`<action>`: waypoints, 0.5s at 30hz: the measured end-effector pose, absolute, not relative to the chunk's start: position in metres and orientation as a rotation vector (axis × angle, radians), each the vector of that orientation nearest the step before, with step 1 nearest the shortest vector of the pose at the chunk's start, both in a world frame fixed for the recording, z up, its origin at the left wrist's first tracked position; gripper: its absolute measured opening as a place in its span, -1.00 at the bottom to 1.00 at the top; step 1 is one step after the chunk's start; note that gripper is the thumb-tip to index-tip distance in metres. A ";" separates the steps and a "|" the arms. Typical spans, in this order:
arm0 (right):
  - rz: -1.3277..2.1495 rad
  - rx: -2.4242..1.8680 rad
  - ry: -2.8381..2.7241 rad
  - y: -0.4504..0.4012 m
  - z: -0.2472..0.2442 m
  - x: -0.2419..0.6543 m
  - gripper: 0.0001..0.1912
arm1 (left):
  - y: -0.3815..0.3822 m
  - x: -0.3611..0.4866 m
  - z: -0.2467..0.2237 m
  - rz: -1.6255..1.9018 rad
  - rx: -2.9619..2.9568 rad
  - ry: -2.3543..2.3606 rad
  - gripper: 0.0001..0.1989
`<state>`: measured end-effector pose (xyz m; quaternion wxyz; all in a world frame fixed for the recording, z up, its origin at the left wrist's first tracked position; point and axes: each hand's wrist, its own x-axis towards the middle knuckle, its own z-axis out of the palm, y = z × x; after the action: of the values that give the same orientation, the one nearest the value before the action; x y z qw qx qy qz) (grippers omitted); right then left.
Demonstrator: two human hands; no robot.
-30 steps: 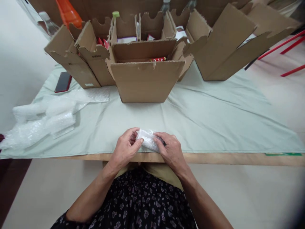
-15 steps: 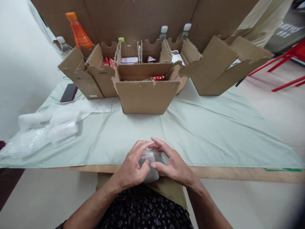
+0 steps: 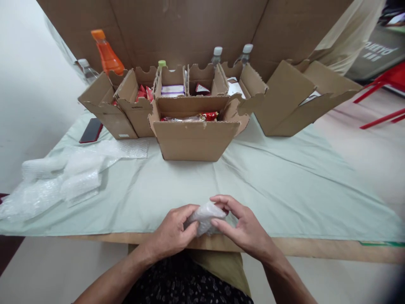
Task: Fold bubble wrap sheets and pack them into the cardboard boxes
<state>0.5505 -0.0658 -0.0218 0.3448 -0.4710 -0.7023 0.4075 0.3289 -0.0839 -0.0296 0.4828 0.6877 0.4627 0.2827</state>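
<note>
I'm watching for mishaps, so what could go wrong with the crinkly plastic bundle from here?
The bundle is held close to the table's front edge, so if the left hand slips, it might drop off. Its plastic could also unfold, since the right hand seems to hold it only loosely.

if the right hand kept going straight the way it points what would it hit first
The right hand would likely meet the bubble-wrapped packet first, with its thumb apparently touching it; beyond lies the left hand, though depth there is unclear.
</note>
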 end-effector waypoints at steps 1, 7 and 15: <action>1.032 -1.215 -1.908 -0.064 -0.017 0.553 -0.77 | -0.082 0.329 -0.029 0.658 1.726 1.106 -0.71; 0.765 -1.190 -2.168 -0.045 0.009 0.569 -0.90 | -0.047 0.314 -0.008 0.661 2.258 0.989 -0.72; 0.362 -1.325 -1.707 -0.012 0.054 0.615 -0.85 | 0.060 0.285 0.061 1.269 2.631 1.586 -0.54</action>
<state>0.6154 -0.0122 0.0537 0.4575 -0.5379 -0.6927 0.1468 0.2852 0.0598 0.0610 -0.0910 0.7882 0.4752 0.3803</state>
